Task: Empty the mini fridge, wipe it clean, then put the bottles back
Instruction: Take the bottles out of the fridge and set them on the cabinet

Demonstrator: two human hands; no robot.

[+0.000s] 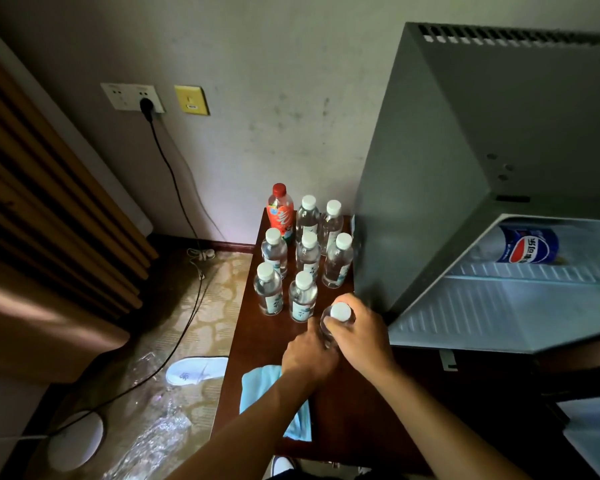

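Both hands hold one clear water bottle with a white cap [340, 311] on the dark wooden table [354, 420]. My right hand [359, 336] wraps round its shoulder below the cap. My left hand [309, 355] grips its lower body from the left. Several more water bottles [303, 296] stand in rows behind it, with a red-capped drink bottle [280, 211] at the back. The grey mini fridge [465, 161] stands to the right, its door open. A blue Pepsi bottle [529, 249] lies inside.
A light blue cloth [260, 386] lies on the table's near left part under my left forearm. Left of the table the floor holds a white slipper [196, 370], a black power cable [184, 327] from a wall socket [146, 105], and crumpled clear plastic [160, 431].
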